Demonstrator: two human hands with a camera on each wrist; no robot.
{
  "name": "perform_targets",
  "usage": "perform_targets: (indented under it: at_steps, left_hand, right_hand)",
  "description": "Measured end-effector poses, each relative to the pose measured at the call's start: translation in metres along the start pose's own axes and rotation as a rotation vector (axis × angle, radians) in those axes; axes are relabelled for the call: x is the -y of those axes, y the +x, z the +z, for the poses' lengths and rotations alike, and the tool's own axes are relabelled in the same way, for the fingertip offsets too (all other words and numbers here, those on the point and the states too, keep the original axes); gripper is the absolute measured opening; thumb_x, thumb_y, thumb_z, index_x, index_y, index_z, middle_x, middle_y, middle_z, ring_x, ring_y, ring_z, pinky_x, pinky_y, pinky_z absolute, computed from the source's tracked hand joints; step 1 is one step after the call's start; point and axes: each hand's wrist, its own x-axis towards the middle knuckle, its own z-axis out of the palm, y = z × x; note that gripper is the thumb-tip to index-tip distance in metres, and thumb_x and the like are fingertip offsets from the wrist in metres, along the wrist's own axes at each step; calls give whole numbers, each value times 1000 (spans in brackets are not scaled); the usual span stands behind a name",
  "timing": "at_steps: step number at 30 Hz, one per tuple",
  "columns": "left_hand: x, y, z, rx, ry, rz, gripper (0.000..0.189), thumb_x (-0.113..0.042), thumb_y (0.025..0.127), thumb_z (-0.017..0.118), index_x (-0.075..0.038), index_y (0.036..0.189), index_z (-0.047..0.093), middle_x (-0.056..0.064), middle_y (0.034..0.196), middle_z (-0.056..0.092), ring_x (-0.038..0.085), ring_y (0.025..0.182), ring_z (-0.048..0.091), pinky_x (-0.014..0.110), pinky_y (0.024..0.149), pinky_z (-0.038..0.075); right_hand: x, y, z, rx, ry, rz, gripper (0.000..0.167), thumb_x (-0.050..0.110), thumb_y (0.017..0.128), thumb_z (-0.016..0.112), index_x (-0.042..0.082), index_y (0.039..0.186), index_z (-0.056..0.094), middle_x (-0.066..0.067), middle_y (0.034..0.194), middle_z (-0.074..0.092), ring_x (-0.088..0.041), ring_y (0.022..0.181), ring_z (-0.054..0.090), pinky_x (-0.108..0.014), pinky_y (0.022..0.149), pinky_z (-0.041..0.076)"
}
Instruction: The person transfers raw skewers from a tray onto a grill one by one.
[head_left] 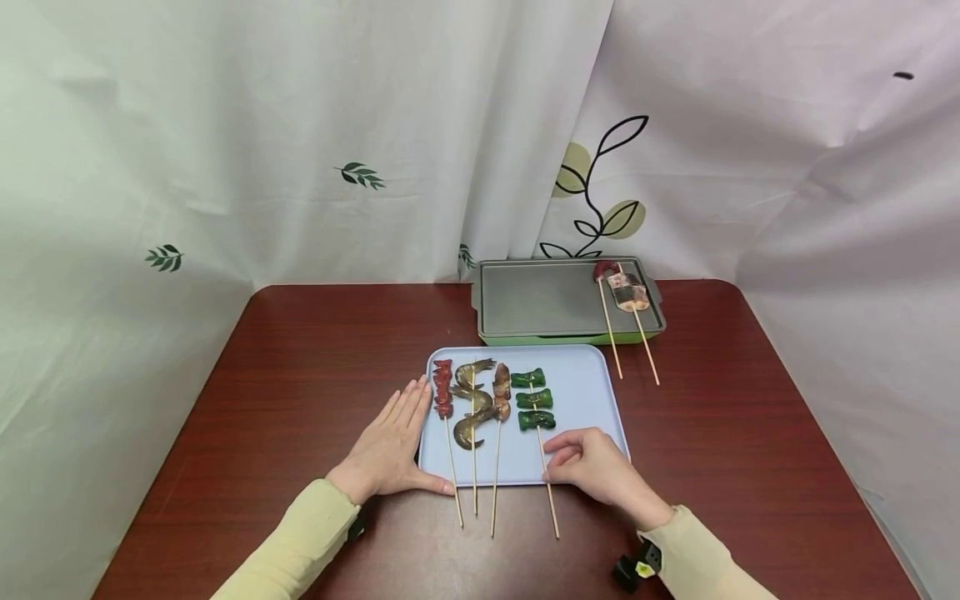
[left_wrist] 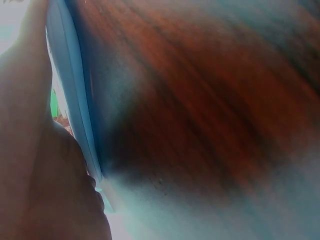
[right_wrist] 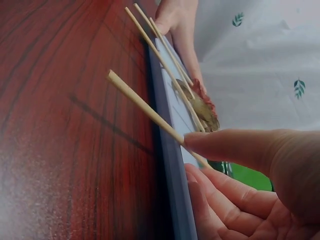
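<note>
My right hand (head_left: 592, 471) pinches the stick of a green pepper skewer (head_left: 534, 400) between thumb and fingers, at the front of a light blue tray (head_left: 577, 375). In the right wrist view the thumb (right_wrist: 225, 145) lies on that stick (right_wrist: 145, 107), whose bare end juts past the tray rim. My left hand (head_left: 393, 442) rests against the tray's left edge, fingers straight, thumb at the front rim. Left of the pepper skewer lie a brown meat skewer (head_left: 502, 392), a shrimp skewer (head_left: 472, 400) and a red meat skewer (head_left: 443, 390). The left wrist view shows mainly tabletop.
Behind the tray stands a grey grill pan (head_left: 536, 300) with a green base. On its right side lie a skewer with a dark red piece (head_left: 605, 269) and a fish skewer (head_left: 628, 292), sticks overhanging the front. A white curtain (head_left: 360, 108) borders the brown table (head_left: 300, 358).
</note>
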Motion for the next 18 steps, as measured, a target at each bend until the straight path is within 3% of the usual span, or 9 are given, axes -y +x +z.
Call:
perform_targets:
  at_steps: [4, 12, 18]
  left_hand:
    - [0, 1, -1, 8, 2, -4, 150, -99, 60, 56, 9, 157, 21, 24, 165, 18, 37, 152, 16, 48, 122, 16]
    - [-1, 0, -2, 7, -14, -9, 150, -98, 60, 57, 9, 157, 21, 24, 165, 19, 38, 152, 16, 48, 122, 17]
    - [-1, 0, 0, 3, -14, -11, 150, -98, 59, 58, 9, 157, 21, 24, 164, 19, 38, 152, 17, 48, 122, 17]
  right_hand:
    - [3, -1, -2, 6, 23, -12, 30, 1, 79, 79, -6, 108, 72, -2, 78, 70, -14, 68, 67, -24, 63, 52]
    - [1, -1, -7, 50, 276, 64, 40, -6, 85, 68, -18, 122, 61, -13, 87, 70, -16, 73, 67, -33, 63, 61]
    - [-2, -3, -11, 55, 307, 95, 46, -7, 81, 65, -15, 127, 60, -11, 91, 67, -17, 74, 66, -34, 62, 61]
